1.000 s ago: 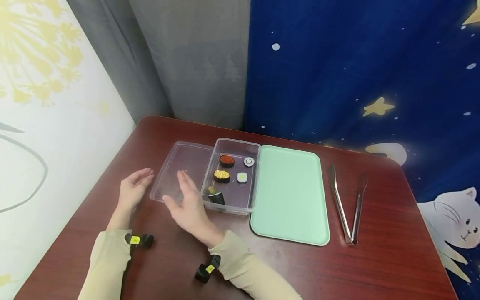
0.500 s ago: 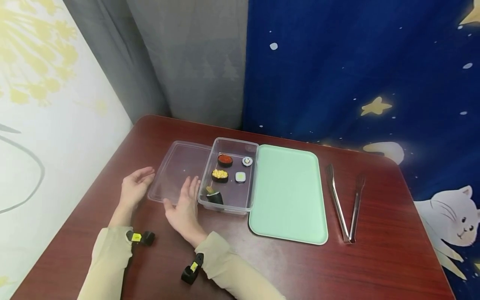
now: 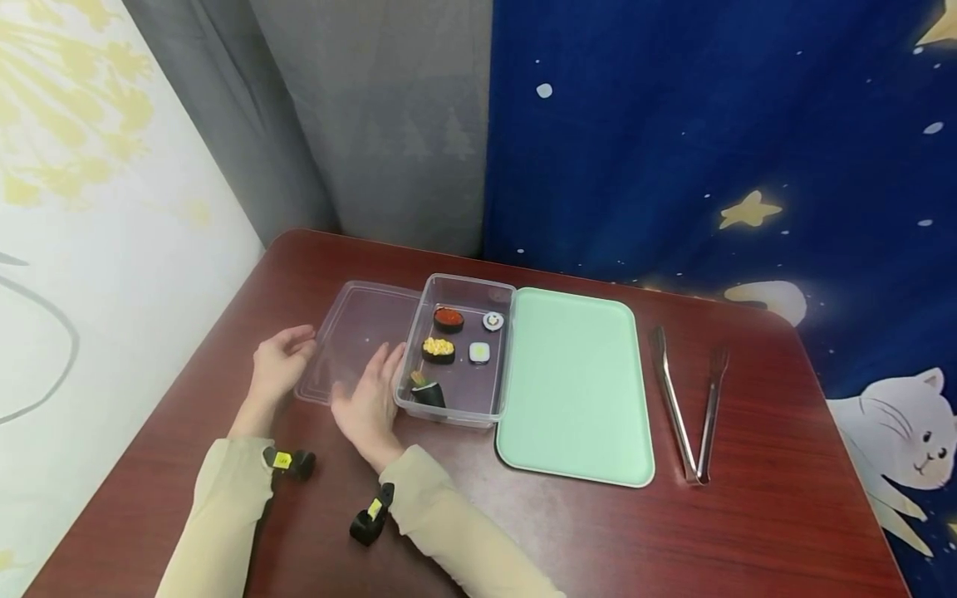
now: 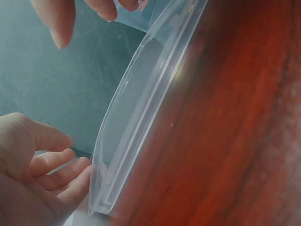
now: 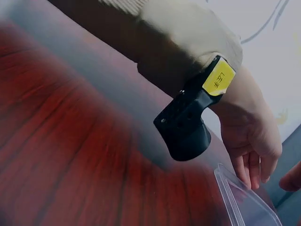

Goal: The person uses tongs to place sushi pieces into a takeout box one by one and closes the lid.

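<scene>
A clear plastic lid [image 3: 359, 332] lies flat on the table, left of the clear container. My left hand [image 3: 282, 363] is at its left edge; in the left wrist view the fingers [image 4: 77, 174] are at the lid's corner, thumb held apart. My right hand [image 3: 369, 401] stands between lid and container [image 3: 456, 417], fingers fairly straight near the container's left wall; whether they touch it I cannot tell. Inside the container sit several sushi pieces: one topped with red roe [image 3: 449, 318], one with yellow corn [image 3: 438, 350], a dark hand roll [image 3: 429, 393] and small white rolls [image 3: 479, 353].
A pale green tray [image 3: 576, 390] lies against the container's right side. Farther right are spread metal tongs [image 3: 684, 415]. The dark red table [image 3: 538, 531] meets grey and blue curtains at the back and a white wall at the left.
My right hand has come down and turned from above the lid to beside the container. The left hand has shifted slightly right and up. Sushi, tray and tongs stay put.
</scene>
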The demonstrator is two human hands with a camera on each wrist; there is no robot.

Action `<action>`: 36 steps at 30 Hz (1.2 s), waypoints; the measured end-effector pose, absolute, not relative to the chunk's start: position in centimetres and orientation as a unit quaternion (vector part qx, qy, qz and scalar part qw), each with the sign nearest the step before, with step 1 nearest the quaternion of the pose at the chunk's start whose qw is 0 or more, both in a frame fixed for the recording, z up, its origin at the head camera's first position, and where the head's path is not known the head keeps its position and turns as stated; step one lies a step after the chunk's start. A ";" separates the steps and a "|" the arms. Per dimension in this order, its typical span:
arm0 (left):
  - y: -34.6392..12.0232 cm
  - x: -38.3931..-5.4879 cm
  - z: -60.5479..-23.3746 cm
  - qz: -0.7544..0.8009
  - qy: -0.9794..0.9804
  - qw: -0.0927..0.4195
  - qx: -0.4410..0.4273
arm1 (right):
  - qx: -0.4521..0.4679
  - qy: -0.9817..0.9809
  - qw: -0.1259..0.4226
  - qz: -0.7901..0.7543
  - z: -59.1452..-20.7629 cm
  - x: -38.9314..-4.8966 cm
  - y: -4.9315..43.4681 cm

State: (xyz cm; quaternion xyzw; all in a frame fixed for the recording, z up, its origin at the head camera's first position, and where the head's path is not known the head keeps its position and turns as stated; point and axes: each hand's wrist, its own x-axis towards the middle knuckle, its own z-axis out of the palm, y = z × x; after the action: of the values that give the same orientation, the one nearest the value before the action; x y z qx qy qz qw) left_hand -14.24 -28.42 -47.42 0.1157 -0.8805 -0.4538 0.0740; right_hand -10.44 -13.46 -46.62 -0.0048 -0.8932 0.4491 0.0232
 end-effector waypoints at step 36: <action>-35.0 -12.9 -45.2 -0.425 -0.885 -0.026 0.187 | -0.010 -0.791 0.104 0.603 -45.6 -11.2 -14.6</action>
State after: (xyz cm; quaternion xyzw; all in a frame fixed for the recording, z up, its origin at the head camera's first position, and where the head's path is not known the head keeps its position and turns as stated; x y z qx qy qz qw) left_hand -12.91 -34.97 -45.16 0.1872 -0.8853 -0.4249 -0.0262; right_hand -11.20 -14.61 -45.56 -0.0103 -0.7912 0.6027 0.1035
